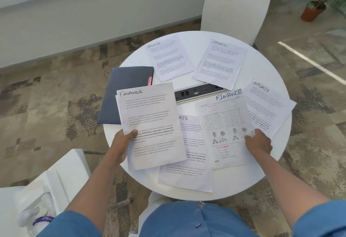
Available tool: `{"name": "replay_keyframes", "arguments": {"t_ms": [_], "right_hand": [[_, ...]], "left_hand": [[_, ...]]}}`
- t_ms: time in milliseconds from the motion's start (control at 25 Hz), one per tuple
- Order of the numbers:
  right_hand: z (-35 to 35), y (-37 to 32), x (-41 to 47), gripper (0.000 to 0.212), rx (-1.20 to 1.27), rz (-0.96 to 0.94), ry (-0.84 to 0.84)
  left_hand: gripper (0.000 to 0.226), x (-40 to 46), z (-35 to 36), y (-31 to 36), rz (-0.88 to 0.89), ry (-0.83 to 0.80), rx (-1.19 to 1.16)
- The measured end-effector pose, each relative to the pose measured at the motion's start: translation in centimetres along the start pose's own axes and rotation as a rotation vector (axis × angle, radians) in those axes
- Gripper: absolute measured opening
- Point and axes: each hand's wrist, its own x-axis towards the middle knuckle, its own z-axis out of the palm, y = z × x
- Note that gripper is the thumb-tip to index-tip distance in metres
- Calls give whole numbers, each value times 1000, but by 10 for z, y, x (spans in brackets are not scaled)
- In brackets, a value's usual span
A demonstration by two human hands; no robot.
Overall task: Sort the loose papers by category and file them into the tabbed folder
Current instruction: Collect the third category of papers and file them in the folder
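Left hand: the left hand [121, 147] grips a sheet headed FINANCE [149, 124] at its left edge, thumb on the printed face, fingers curled behind. The sheet is raised above the table and tilted slightly; a second sheet edge shows just behind it at the top left, so it may be more than one page.

Right hand: the right hand [259, 144] rests on a second FINANCE sheet [226, 124], the one with tables and small diagrams. Fingertips press on its lower right area; the fingers look bent, but whether they pinch the paper or only press it cannot be told.

Folder: the dark folder [123, 90] lies closed on the left part of the round white table [243, 182], a pink tab at its right edge. The held FINANCE sheet overlaps its near right corner in view.

SPORTS sheets: two lie at the far side, far left SPORTS sheet [169, 59] and far right SPORTS sheet [221, 63]. A third SPORTS sheet [269, 105] lies at the right edge, partly under the diagram sheet. A fourth, the near SPORTS sheet [189, 161], lies near the person, overlapped by both FINANCE sheets.

Table centre: a socket panel [198, 93] is set in the top, between the far and near papers.

Surroundings: a white chair [237, 8] stands beyond the table; a potted plant [314, 11] stands at the far right on the patterned carpet.
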Motion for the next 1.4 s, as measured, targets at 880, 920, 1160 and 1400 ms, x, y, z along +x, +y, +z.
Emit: {"name": "replay_keyframes", "arguments": {"t_ms": [880,920,1160,1400], "right_hand": [[-41,-81,-38,21,878,-321,-326],[-37,-89,-43,19,827,-346,-338],[-8,-107,-70,22,413,-508,-362],[4,-109,-100,6,346,-572,-348]], "left_hand": [[34,-22,26,27,40,-262,-30],[34,-24,27,26,44,-272,-19],[35,-28,38,25,70,-279,47],[34,-32,48,33,81,-225,56]]}}
